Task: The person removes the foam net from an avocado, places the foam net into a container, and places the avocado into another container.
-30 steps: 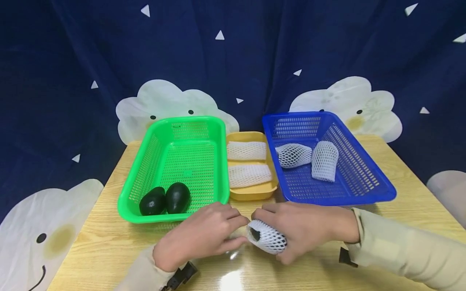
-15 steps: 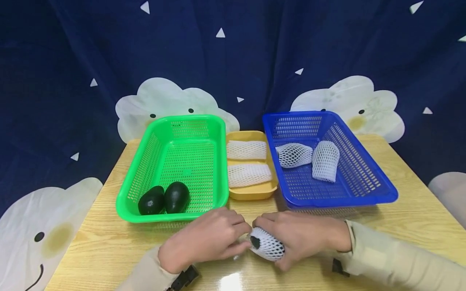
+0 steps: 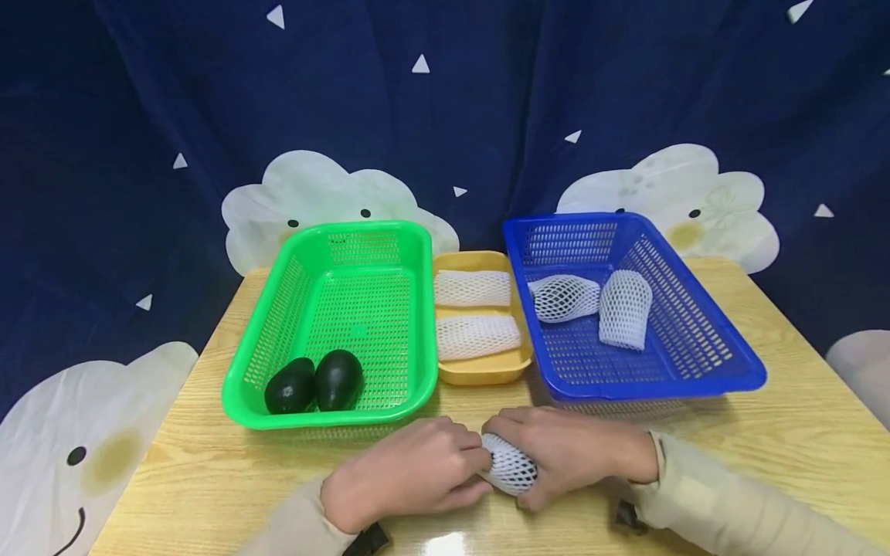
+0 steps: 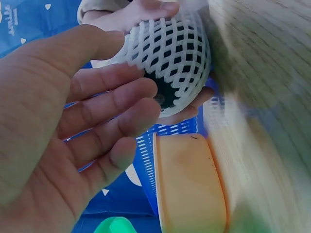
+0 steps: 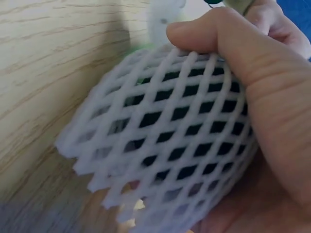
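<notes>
One dark fruit in a white net, held between the left hand and the right hand, low over the table — contact with the wood cannot be told. Its long axis appears to run from hand to hand, bare end leftward at the net's mouth. The right hand is nearer, gripping the netted body, thumb curled over; the left hand is loosely extended, thumb apart, fingertips at the mouth, no firm hold visible. Net: soft foam lattice, diamond mesh, scalloped edge. Beyond: a smooth yellow tray with two white sleeves lying crosswise. To the left: a perforated green basket, two glossy, rounded fruits side by side — near end. To the right: a perforated blue basket with two netted pieces.
</notes>
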Tool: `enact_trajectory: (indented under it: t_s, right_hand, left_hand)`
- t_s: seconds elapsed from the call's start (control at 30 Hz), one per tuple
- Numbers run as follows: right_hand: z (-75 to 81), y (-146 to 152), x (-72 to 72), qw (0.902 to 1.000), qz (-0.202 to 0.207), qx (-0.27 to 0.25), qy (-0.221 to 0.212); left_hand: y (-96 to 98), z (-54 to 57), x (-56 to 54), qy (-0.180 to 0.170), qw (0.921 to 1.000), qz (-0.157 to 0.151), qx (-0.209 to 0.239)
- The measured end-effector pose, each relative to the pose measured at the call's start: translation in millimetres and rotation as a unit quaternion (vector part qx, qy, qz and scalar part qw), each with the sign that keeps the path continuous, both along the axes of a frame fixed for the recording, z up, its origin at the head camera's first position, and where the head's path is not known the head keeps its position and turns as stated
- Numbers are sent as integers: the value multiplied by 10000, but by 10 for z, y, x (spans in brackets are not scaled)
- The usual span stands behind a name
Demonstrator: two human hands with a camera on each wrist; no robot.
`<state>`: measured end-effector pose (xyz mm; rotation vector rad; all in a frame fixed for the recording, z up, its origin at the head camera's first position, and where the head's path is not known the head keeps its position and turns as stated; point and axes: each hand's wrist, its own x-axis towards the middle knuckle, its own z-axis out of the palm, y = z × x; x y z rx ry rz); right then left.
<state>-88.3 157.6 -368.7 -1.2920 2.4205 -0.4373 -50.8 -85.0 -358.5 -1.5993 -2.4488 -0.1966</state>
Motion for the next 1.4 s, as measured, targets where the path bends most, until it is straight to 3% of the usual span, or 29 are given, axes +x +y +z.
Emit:
enact_trajectory:
  t_s: [0.4,0.63,0.9,1.4]
  right_hand:
    - [-44,-1,-14,9998,-73,48,184]
    - [-7,-59,-58,9991,-115,315,-256]
    - [10,-89,-81,9980,-189,522,-311]
    - [-23,-81,-99,9974,-316,479,-441]
  left_hand:
    - [32,-64,-18,349,9990,6,266]
    - [35,-79,-32,403,9987,4,304]
    - [25,-114,-58,596,9976,50,347]
    - [73,-164,-77,386,9967,213,687]
